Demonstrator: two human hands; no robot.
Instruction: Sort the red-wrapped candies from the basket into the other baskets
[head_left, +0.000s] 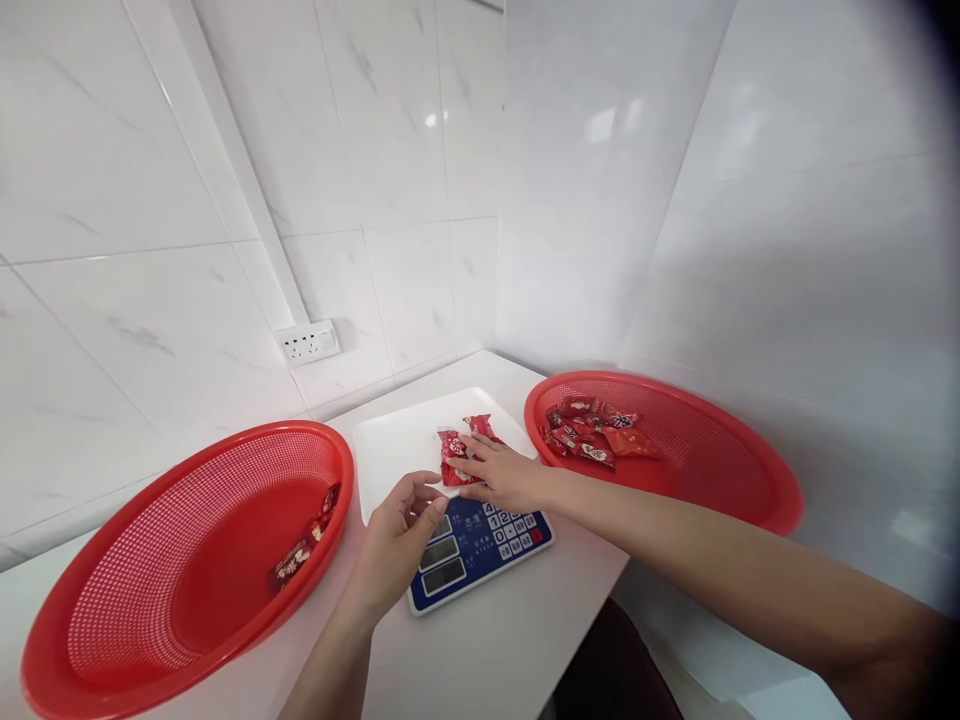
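My right hand (pixel 506 475) lies with outstretched, spread fingers over red snack packets (pixel 454 450) on the white pan (pixel 397 435) of a digital scale. Another red packet (pixel 480 424) sits just beyond its fingers. At the pan's near left edge is my left hand (pixel 401 535), loosely curled with a gap between thumb and fingers and nothing visible in it. Below both hands the scale's blue panel (pixel 472 550) shows displays and keys, partly covered by my fingers. What lies under the right palm is hidden.
On the left stands a red mesh basket (pixel 127 530) with a few packets (pixel 300 555) along its right side. A second red basket (pixel 720 440) at the right holds several red packets (pixel 592 430). Tiled walls meet behind the white table (pixel 517 640); a socket (pixel 307 343) is mounted there.
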